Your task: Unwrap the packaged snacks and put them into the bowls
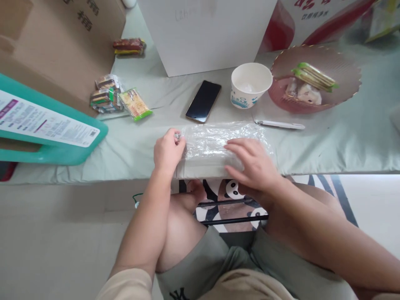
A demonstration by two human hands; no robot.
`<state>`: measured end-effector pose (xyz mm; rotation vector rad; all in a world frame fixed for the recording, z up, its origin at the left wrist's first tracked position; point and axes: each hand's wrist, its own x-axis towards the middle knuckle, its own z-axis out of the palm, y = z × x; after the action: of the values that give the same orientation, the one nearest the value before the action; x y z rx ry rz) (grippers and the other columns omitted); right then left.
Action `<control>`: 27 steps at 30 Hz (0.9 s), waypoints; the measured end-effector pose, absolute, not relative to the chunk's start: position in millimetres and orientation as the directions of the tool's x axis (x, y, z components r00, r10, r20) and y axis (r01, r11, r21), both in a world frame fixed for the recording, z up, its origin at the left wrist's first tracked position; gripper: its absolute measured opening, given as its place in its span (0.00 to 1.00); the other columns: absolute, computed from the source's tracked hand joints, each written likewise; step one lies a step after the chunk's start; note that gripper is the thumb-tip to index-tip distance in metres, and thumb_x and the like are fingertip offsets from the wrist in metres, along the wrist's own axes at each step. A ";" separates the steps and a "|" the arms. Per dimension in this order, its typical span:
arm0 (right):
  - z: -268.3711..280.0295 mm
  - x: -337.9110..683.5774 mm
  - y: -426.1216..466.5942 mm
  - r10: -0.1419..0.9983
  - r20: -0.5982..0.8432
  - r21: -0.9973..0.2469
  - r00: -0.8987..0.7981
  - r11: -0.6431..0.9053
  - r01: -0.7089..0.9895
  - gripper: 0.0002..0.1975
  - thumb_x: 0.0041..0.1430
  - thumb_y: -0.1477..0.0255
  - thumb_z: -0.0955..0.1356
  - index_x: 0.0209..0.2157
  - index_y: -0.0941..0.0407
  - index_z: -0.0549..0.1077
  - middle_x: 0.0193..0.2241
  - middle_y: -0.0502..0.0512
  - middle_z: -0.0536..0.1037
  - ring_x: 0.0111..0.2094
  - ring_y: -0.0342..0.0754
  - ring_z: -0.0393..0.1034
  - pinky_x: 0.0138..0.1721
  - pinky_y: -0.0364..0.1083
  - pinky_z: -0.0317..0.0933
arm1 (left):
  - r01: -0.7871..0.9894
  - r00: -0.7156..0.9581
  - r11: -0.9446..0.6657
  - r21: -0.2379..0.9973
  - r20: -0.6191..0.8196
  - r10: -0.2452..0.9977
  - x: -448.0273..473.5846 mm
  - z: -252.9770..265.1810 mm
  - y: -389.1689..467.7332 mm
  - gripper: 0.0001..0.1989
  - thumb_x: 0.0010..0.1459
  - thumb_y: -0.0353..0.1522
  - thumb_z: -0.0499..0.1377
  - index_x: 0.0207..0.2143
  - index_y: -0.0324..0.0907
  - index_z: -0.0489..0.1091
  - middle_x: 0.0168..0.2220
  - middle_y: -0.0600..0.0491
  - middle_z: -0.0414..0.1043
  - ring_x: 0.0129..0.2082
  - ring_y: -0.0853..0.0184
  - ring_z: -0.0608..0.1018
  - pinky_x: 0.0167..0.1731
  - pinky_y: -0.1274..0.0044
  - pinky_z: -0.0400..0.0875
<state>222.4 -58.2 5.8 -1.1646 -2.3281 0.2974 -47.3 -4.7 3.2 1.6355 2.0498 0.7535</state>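
Observation:
A clear, crinkled plastic bag [209, 141] lies flat along the front edge of the cloth-covered table. My left hand [168, 151] pinches the bag's left end, with a bit of bunched plastic showing between thumb and forefinger. Over the right part of the bag is my right hand [254, 162], its fingers spread and the fingertips at or just above the plastic; contact is hard to tell. A black smartphone [203, 101] lies just behind the bag. Behind its right end are a white paper cup [250, 87] and a slim white pen-like object [281, 125].
A pink glass bowl [346, 89] holds several wrapped snacks. More packaged snacks [108, 95] sit at the left, beside a cardboard box [62, 50] and a teal plastic container [62, 108]. A white box [206, 37] stands at the back. The table's front edge [328, 171] runs before my knees.

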 end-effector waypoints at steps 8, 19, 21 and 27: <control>-0.6 193.3 -74.0 0.705 0.086 -0.316 -0.704 0.690 0.652 0.29 0.61 0.62 0.71 0.62 0.56 0.69 0.51 0.64 0.77 0.56 0.64 0.67 0.62 0.63 0.56 | 0.684 -0.303 0.098 0.723 0.160 0.939 -46.8 6.2 -5.4 0.03 0.53 0.32 0.64 0.32 0.45 0.72 0.26 0.57 0.67 0.24 0.69 0.66 0.32 0.74 0.63; 26.7 203.2 -79.9 0.831 0.169 -0.985 -0.531 0.168 -0.050 0.04 0.66 0.69 0.67 0.35 0.52 0.67 0.33 0.51 0.73 0.30 0.45 0.68 0.33 0.47 0.65 | -0.026 0.049 0.065 0.998 -0.064 0.997 -38.3 15.8 -15.0 0.13 0.50 0.43 0.66 0.34 0.44 0.76 0.38 0.48 0.80 0.39 0.63 0.81 0.37 0.74 0.74; 32.0 206.2 -78.2 0.897 -0.018 -0.956 -0.443 -0.145 -0.255 0.12 0.64 0.62 0.69 0.34 0.50 0.63 0.30 0.48 0.71 0.24 0.42 0.63 0.25 0.45 0.61 | -0.148 0.274 0.116 0.982 -0.072 0.959 -25.5 19.0 -22.9 0.21 0.48 0.49 0.68 0.39 0.45 0.78 0.50 0.45 0.80 0.55 0.55 0.80 0.51 0.69 0.75; 29.8 204.8 -63.6 0.953 -0.268 -0.893 -0.140 -0.300 -0.335 0.18 0.57 0.59 0.73 0.33 0.50 0.61 0.20 0.41 0.69 0.18 0.40 0.64 0.21 0.42 0.60 | -0.321 0.666 0.415 0.851 -0.109 0.738 6.5 23.1 -29.3 0.49 0.42 0.70 0.60 0.51 0.39 0.76 0.57 0.35 0.77 0.63 0.37 0.74 0.55 0.55 0.75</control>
<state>204.8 -63.6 29.8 -1.0903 -0.8438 1.6373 6.5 -29.3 23.1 0.9188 0.5200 0.7039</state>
